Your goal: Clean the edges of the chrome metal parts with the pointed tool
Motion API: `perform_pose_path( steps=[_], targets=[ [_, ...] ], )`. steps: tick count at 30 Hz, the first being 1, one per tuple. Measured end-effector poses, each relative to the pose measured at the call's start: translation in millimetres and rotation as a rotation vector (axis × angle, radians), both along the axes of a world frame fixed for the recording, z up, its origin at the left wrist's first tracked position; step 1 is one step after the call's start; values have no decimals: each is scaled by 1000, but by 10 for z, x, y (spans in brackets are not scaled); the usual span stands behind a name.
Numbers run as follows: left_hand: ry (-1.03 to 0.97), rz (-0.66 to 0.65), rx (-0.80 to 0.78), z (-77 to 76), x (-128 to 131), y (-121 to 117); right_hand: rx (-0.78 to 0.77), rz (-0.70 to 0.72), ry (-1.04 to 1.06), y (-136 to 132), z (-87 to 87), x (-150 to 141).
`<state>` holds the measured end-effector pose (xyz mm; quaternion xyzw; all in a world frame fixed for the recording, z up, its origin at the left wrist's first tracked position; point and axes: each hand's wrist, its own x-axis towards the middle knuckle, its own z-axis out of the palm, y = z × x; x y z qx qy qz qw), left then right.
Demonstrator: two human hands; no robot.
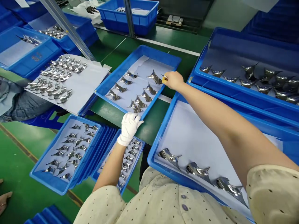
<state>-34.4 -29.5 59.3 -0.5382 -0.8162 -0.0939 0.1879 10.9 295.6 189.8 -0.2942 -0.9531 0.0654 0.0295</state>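
My left hand, in a white glove, has its fingers curled over the near rim of a blue tray lined with white paper. Inside lie several shiny, curved metal fish-shaped pieces with pointed fins. By the tray's right side, my bare right hand has yellow covers on its fingertips. Its fingers are pinched at the right end of one metal fish-shaped piece, partly hiding that end. The nearest other piece, a metal fish, lies just below it on the paper.
At right, a large blue tray holds bigger metal pieces, beside stacked trays. A sheet-topped stack with rows of pieces stands left, next to a seated person's leg. Lower left is a filled tray stack. A metal post rises behind.
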Motion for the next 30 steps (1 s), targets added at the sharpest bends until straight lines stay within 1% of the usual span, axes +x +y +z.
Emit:
perform_pose_path(
  steps=[4,6,9,13,16,18,19,21,22,24,25,26,28,30],
  targets=[
    [48,-41,28,-81,198,-309,9,12,-159,22,-150,-189],
    [69,-45,32,-90,311,-393,4,21,-202,8,-210,-265],
    [75,-43,18,-84,440,-448,-12,54,-275,-35,-260,-350],
    [66,-29,-34,-35,517,-505,-58,89,-337,-87,-272,-402],
    [23,-38,-100,55,540,-584,-63,118,-244,-111,-247,-329],
    [-34,-35,-143,117,550,-644,-69,156,-103,-163,-204,-148],
    [-74,-26,-154,142,553,-673,-96,184,-28,-217,-173,-2],
    [-169,1,-148,182,560,-723,-217,274,64,-401,-102,404],
    [-214,15,-121,202,563,-743,-310,344,53,-530,-71,652],
    [-292,27,-15,260,566,-758,-491,523,-105,-845,-53,1180],
    [-324,22,65,303,565,-747,-550,606,-213,-1014,-79,1431],
    [-348,12,146,356,561,-720,-536,610,-262,-1181,-133,1653],
    [-402,-39,272,489,545,-610,-443,549,-342,-1477,-306,1974],
    [-485,-101,347,629,530,-424,-377,483,-374,-1688,-511,2123]
  ],
)
